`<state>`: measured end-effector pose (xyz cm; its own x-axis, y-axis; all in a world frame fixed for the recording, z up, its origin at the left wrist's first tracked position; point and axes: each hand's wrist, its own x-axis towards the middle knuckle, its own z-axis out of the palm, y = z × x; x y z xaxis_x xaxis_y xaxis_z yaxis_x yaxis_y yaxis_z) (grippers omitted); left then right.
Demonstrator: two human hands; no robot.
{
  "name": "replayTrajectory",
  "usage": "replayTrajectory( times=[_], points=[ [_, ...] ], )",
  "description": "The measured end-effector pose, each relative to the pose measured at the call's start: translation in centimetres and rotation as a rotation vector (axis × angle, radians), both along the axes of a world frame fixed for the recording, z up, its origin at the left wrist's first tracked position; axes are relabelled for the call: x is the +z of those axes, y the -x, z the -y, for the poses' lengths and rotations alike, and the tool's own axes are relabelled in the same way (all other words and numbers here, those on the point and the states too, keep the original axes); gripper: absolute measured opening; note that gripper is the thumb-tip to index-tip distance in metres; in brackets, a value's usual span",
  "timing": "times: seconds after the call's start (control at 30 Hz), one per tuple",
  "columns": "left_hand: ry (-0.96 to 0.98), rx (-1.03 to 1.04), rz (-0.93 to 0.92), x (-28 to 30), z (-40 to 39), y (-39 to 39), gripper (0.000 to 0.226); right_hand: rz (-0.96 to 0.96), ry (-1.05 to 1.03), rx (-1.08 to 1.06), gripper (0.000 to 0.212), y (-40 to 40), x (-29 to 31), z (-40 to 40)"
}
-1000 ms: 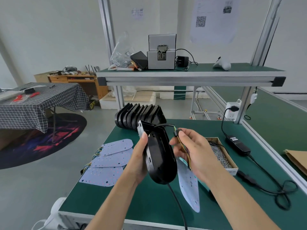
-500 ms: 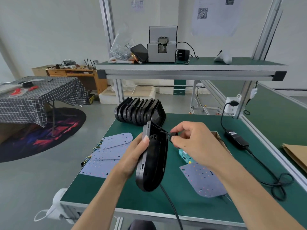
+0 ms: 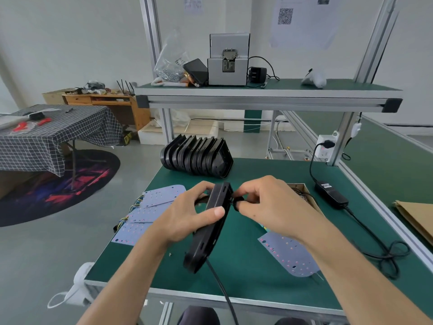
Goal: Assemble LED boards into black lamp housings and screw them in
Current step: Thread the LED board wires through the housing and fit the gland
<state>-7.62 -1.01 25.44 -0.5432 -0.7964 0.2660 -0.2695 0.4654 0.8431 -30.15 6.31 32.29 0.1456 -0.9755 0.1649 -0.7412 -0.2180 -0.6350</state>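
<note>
My left hand point(image 3: 187, 219) grips a black lamp housing point(image 3: 208, 233) held on edge above the green table, thumb across its rim. My right hand point(image 3: 264, 205) pinches a small black cable fitting point(image 3: 235, 202) against the housing's right side near its top. A black cable point(image 3: 220, 289) hangs from the housing's lower end toward me. One LED board point(image 3: 290, 256) lies flat on the table under my right forearm. Several more LED boards point(image 3: 145, 207) with coloured wires lie to the left.
A row of black housings point(image 3: 196, 158) stands at the table's back edge. A cardboard box of screws point(image 3: 302, 193) sits behind my right hand. A black power adapter point(image 3: 330, 193) and its coiled cable point(image 3: 384, 254) lie at the right. The upper shelf holds a screw feeder point(image 3: 228, 59).
The loose LED board went from hanging in my right hand to lying on the table. My right hand moved in to the housing's side, and the housing tilted more on edge.
</note>
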Motion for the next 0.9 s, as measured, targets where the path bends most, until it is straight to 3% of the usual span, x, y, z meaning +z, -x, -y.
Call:
replayTrajectory(
  times=[0.1,0.27,0.33,0.47,0.73,0.9],
  points=[
    [0.056,0.014,0.023,0.2,-0.4,0.4,0.075,-0.001,0.054,-0.058,0.018,-0.7,-0.4,0.0],
    [-0.044,0.04,-0.235,0.1,-2.1,2.0,0.075,-0.006,0.23,-0.277,0.026,-2.4,-1.5,-0.6],
    [-0.064,0.035,-0.285,-0.2,-2.6,2.7,0.08,0.083,0.237,-0.338,0.034,-2.8,-1.8,-0.6],
    [-0.111,0.019,-0.35,-0.5,-3.1,3.0,0.089,0.216,0.266,-0.359,0.02,-3.1,-2.3,-0.6],
    [-0.173,-0.014,-0.355,0.5,-2.7,2.9,0.091,-0.003,0.336,-0.34,0.024,-4.0,-3.3,-1.1],
    [-0.17,-0.037,-0.421,0.3,-2.9,2.8,0.102,0.291,0.332,-0.265,0.016,-4.4,-3.4,-1.2]
  ],
)
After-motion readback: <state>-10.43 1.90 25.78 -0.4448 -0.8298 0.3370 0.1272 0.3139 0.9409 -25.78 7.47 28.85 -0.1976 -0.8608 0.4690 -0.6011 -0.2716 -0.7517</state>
